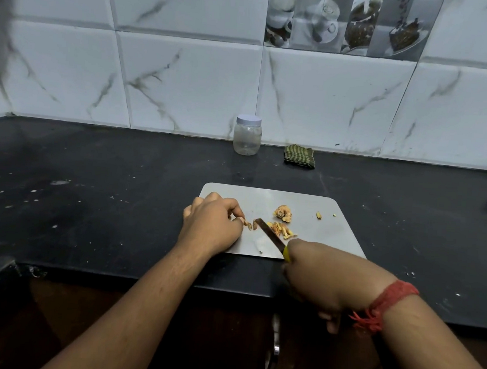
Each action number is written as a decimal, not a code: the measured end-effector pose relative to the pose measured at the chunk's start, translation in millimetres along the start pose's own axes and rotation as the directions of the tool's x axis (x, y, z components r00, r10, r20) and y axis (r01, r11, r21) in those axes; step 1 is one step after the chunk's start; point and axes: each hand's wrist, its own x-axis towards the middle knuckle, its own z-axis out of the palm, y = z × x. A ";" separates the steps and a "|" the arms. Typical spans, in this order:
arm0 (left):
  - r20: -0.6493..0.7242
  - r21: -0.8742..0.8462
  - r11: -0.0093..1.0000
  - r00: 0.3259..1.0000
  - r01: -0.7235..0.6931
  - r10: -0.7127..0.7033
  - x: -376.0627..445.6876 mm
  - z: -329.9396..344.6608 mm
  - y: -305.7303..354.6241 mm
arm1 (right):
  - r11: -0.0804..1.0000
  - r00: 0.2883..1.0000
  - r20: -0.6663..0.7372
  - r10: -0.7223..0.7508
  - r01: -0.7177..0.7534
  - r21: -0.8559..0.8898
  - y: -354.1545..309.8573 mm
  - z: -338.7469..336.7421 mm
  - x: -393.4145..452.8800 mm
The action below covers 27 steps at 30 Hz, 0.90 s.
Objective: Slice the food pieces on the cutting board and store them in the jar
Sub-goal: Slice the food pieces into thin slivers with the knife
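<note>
A grey cutting board (316,207) lies on the black counter. On it, my left hand (211,224) pinches a small brownish food piece (248,223) at its fingertips. My right hand (325,278) grips the yellow handle of a knife (270,235), whose blade tip rests on the board just right of that piece. A pile of thin yellow slices (281,229) lies right of the blade, with a whole knobbly piece (283,213) behind it. A clear plastic jar (247,136) with its white lid on stands by the wall.
A folded green striped cloth (300,156) lies right of the jar. Small scraps (318,215) sit near the board's right side. The black counter (105,188) runs left and right, its front edge close below my wrists. A tiled wall backs it.
</note>
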 end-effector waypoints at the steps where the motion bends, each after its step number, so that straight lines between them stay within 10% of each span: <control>1: -0.003 -0.002 1.000 1.000 -0.007 0.007 -0.4 0.3 0.7 | 0.997 0.999 -0.031 0.016 -0.013 0.072 7.0 1.4 2.7; 7: -0.008 0.012 0.997 0.997 -0.071 0.071 -3.2 2.9 3.1 | 0.905 0.993 -0.078 0.086 -0.045 0.424 21.7 -1.3 -0.3; 27: 0.013 0.061 0.991 0.993 -0.117 0.116 -24.7 5.0 16.0 | 0.881 0.987 -0.148 0.067 0.011 0.472 36.5 -2.4 -8.7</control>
